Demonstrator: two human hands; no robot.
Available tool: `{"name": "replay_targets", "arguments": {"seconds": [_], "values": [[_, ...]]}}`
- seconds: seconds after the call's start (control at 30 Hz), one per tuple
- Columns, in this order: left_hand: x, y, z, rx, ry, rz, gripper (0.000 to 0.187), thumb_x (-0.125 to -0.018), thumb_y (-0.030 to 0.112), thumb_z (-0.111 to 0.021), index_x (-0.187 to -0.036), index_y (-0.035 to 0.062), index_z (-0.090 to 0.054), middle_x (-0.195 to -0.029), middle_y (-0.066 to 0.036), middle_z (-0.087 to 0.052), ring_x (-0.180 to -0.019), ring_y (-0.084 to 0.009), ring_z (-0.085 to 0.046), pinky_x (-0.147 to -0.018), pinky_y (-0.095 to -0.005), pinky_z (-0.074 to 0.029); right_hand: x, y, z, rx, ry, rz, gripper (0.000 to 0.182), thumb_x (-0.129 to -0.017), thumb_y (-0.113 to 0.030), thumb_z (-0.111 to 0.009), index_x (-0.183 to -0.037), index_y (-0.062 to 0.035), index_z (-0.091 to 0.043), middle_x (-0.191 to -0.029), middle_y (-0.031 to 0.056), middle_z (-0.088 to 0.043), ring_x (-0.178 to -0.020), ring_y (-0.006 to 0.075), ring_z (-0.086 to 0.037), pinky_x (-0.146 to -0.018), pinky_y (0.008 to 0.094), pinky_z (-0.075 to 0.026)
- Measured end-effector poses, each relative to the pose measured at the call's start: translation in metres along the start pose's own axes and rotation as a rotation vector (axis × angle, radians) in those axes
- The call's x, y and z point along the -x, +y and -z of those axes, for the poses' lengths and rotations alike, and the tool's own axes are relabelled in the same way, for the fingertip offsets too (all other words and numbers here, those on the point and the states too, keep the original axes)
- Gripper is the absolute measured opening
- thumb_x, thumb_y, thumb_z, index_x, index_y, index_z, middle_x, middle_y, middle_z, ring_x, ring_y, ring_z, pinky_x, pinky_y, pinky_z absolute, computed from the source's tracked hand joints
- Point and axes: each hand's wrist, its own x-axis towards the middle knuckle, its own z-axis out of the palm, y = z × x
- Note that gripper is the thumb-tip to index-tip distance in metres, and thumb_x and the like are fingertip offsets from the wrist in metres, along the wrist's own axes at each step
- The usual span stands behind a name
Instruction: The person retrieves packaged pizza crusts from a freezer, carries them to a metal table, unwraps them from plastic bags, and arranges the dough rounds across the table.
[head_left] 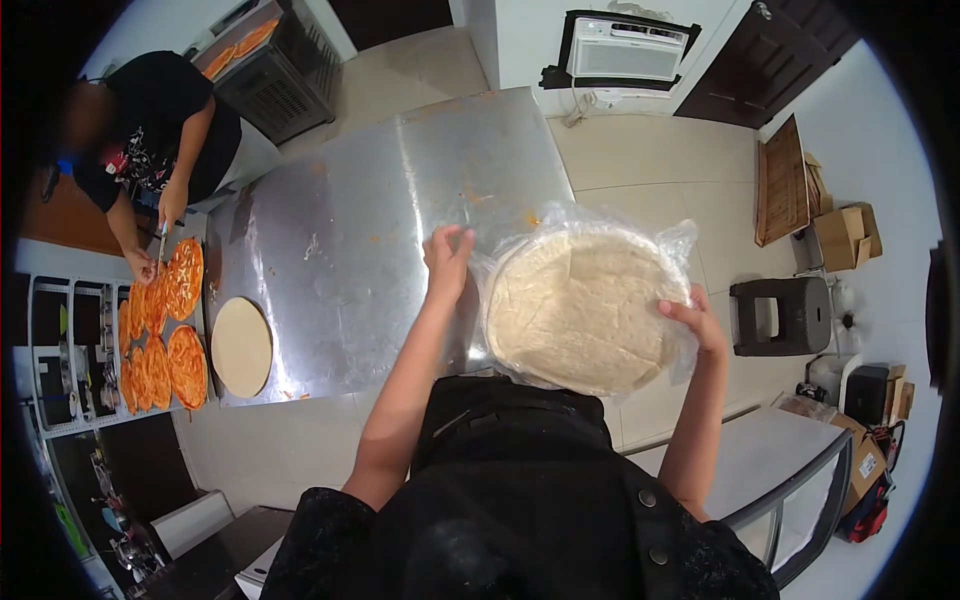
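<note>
A clear plastic bag (678, 245) with round, pale pizza crusts (575, 305) inside is tilted up at the front right of the metal table, close to my body. My right hand (700, 322) grips the bag's right side, thumb over the front face. Just left of the bag, my left hand (449, 262) is raised above the table with its fingers apart and slightly bent, holding nothing that I can see. One bare pizza crust (241, 347) lies flat at the table's left end.
Several sauced pizza crusts (186, 280) lie beyond the table's left end. A co-worker (165, 130) stands there, a utensil in one hand over them. The metal table (340, 240) has scraps on it. A black stool (780, 315) and cardboard boxes (848, 238) are at the right.
</note>
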Motion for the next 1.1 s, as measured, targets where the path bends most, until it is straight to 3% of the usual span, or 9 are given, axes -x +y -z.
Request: {"name": "replay_targets", "arguments": {"seconds": [0.07, 0.13, 0.17, 0.23, 0.53, 0.77, 0.83, 0.93, 1.1], "values": [[0.019, 0.091, 0.03, 0.191, -0.291, -0.068, 0.041, -0.086, 0.038, -0.054, -0.111, 0.0048, -0.054, -0.107, -0.013, -0.055, -0.1, -0.0235, -0.05, -0.089, -0.0352, -0.038, 0.007, -0.012, -0.004, 0.033, -0.006, 0.04, 0.029, -0.066, -0.017, -0.074, -0.087, -0.0001, -0.063, -0.078, 0.003, -0.062, -0.071, 0.0111, -0.056, -0.068, 0.0255, -0.043], [0.026, 0.143, 0.045, 0.456, -0.713, 0.213, 0.042, -0.087, 0.037, -0.054, -0.112, 0.0024, -0.055, -0.107, -0.012, -0.057, -0.098, -0.021, -0.053, -0.089, -0.0328, -0.039, 0.008, -0.02, -0.01, 0.158, -0.101, 0.146, 0.023, -0.067, -0.017, -0.073, -0.079, -0.0004, -0.063, -0.071, -0.0003, -0.06, -0.068, 0.0083, -0.053, -0.065, 0.0239, -0.041], [0.034, 0.162, 0.048, 0.454, -0.708, 0.206, 0.042, -0.087, 0.037, -0.054, -0.112, 0.0024, -0.055, -0.107, -0.012, -0.057, -0.098, -0.021, -0.053, -0.089, -0.0328, -0.039, 0.007, -0.022, -0.013, 0.157, -0.106, 0.154, 0.023, -0.067, -0.017, -0.073, -0.079, -0.0004, -0.063, -0.071, -0.0003, -0.06, -0.068, 0.0083, -0.053, -0.065, 0.0239, -0.041], [0.048, 0.189, 0.052, 0.422, -0.896, -0.135, 0.036, -0.088, 0.032, -0.054, -0.102, -0.0009, -0.06, -0.096, -0.009, -0.06, -0.084, -0.0172, -0.057, -0.081, -0.03, -0.044, 0.007, -0.026, -0.019, 0.305, -0.222, 0.15, 0.02, -0.068, -0.017, -0.074, -0.073, -0.0007, -0.062, -0.066, -0.0023, -0.056, -0.065, 0.0065, -0.048, -0.062, 0.0232, -0.039], [0.082, 0.2, 0.058, 0.452, -0.492, -0.408, 0.023, -0.084, 0.024, -0.061, -0.077, 0.0022, -0.063, -0.072, -0.001, -0.058, -0.061, -0.0069, -0.049, -0.054, -0.0197, -0.039, 0.006, -0.011, -0.016, 0.416, -0.243, 0.079, 0.019, -0.067, -0.014, -0.075, -0.071, -0.0004, -0.063, -0.063, -0.0037, -0.054, -0.063, 0.0063, -0.045, -0.06, 0.0235, -0.038], [0.106, 0.213, 0.067, 0.48, -0.516, -0.418, 0.023, -0.086, 0.023, -0.059, -0.078, 0.0021, -0.064, -0.076, -0.001, -0.059, -0.064, -0.0078, -0.051, -0.062, -0.0209, -0.042, 0.009, -0.009, -0.022, 0.358, -0.23, 0.044, 0.025, -0.068, -0.015, -0.075, -0.087, -0.001, -0.066, -0.081, 0.0019, -0.062, -0.077, 0.0096, -0.054, -0.07, 0.0253, -0.043], [0.113, 0.22, 0.07, 0.48, -0.486, -0.493, 0.019, -0.085, 0.02, -0.059, -0.08, 0.0023, -0.064, -0.077, -0.002, -0.061, -0.071, -0.0092, -0.053, -0.068, -0.0226, -0.042, 0.018, -0.022, -0.017, 0.465, -0.19, 0.425, 0.037, -0.068, -0.016, -0.074, -0.101, -0.0016, -0.062, -0.101, 0.0066, -0.061, -0.096, 0.0132, -0.055, -0.075, 0.0273, -0.045], [0.116, 0.223, 0.073, 0.408, -0.522, -0.58, 0.015, -0.084, 0.017, -0.06, -0.08, 0.0026, -0.065, -0.078, -0.003, -0.061, -0.077, -0.011, -0.055, -0.073, -0.0241, -0.042, 0.034, -0.052, -0.027, 0.316, 0.014, 0.52, 0.041, -0.07, -0.016, -0.072, -0.107, -0.0046, -0.059, -0.111, 0.0071, -0.058, -0.105, 0.0152, -0.052, -0.075, 0.0281, -0.045], [0.122, 0.237, 0.077, 0.333, -0.513, -0.695, 0.012, -0.081, 0.013, -0.061, -0.079, 0.0015, -0.065, -0.076, -0.004, -0.062, -0.074, -0.012, -0.055, -0.07, -0.0248, -0.043, 0.046, -0.091, -0.104, 0.41, -0.072, 0.713, 0.035, -0.073, -0.021, -0.07, -0.103, -0.0065, -0.06, -0.097, 0.0053, -0.062, -0.092, 0.0146, -0.057, -0.07, 0.0263, -0.044]]}}
